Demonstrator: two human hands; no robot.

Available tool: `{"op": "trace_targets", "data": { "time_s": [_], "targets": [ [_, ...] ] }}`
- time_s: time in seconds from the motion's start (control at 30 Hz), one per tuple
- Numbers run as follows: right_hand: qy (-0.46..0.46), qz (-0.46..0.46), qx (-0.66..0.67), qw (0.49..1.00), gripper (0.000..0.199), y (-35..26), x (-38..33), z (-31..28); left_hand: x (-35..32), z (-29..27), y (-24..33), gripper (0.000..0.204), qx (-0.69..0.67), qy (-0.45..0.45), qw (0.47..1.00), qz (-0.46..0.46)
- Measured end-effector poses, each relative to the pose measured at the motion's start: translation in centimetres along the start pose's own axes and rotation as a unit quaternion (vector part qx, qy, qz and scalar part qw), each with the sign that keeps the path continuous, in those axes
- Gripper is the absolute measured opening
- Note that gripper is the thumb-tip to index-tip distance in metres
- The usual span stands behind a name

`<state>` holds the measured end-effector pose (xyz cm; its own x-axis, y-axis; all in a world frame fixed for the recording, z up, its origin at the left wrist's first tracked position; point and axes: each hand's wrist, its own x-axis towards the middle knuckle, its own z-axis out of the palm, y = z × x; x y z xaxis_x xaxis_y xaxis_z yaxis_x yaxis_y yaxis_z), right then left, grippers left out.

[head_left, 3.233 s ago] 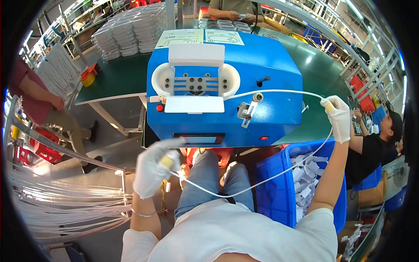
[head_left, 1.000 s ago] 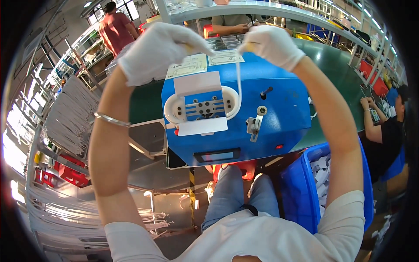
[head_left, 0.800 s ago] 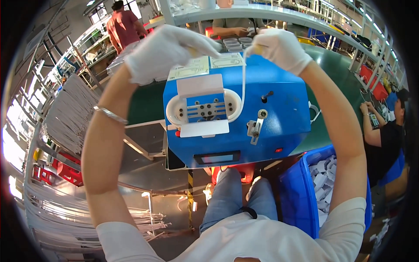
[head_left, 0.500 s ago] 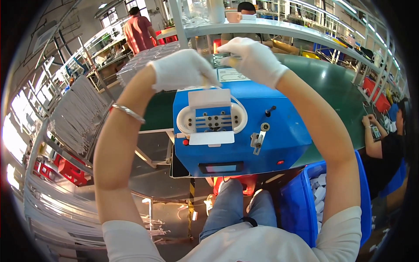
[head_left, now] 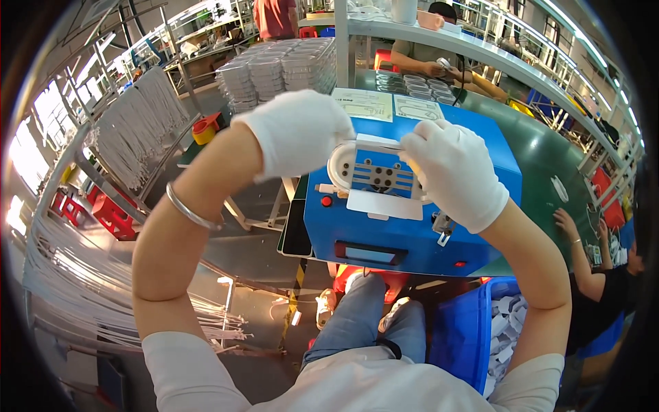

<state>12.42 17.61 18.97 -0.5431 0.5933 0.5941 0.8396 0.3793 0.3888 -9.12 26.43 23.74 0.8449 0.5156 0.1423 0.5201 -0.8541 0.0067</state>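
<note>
Item: one white holder (head_left: 341, 167) with rounded ends, mounted on the blue machine (head_left: 412, 235), between our gloved hands; its right end is largely hidden.

Item: left hand (head_left: 298, 134), fingers curled, beside the holder's upper left; whether it grips anything, we cannot tell.

Item: right hand (head_left: 456, 172), bent over the holder's right end, fingers drawn in; its grip is likewise hidden.

Item: upper white flap (head_left: 377, 142), between the two hands; lower white flap (head_left: 384, 204), below the metal bars (head_left: 383, 176).

Handling, in our judgement: we do best to work both hands evenly, follow the rounded ends closely, hold glove cloth clear of the bars and leave both flaps uncreased. The red button (head_left: 327, 201), just below the holder's left end, deserves our care against accidental pressing.
</note>
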Motion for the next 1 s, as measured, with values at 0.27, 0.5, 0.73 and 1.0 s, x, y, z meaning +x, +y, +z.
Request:
{"op": "trace_targets", "data": {
  "time_s": [0.27,0.5,0.73,1.0],
  "targets": [
    [-0.079,0.062,0.089,0.991,0.019,0.9,0.4,-0.2,0.3,6.0,1.8,0.008,0.045,0.318,0.943,0.088],
    [-0.166,0.377,0.655,0.633,0.037,2.1,2.2,3.1,0.0,6.7,0.7,0.007,0.129,0.318,0.935,0.091],
    [-0.080,0.308,0.500,0.805,0.012,-0.1,1.3,0.5,2.1,6.4,0.6,0.030,0.074,0.463,0.879,0.084],
    [-0.015,0.140,0.334,0.932,0.010,0.0,1.2,0.3,1.3,6.2,0.6,0.031,-0.098,0.238,0.965,0.050]
  ]
}}
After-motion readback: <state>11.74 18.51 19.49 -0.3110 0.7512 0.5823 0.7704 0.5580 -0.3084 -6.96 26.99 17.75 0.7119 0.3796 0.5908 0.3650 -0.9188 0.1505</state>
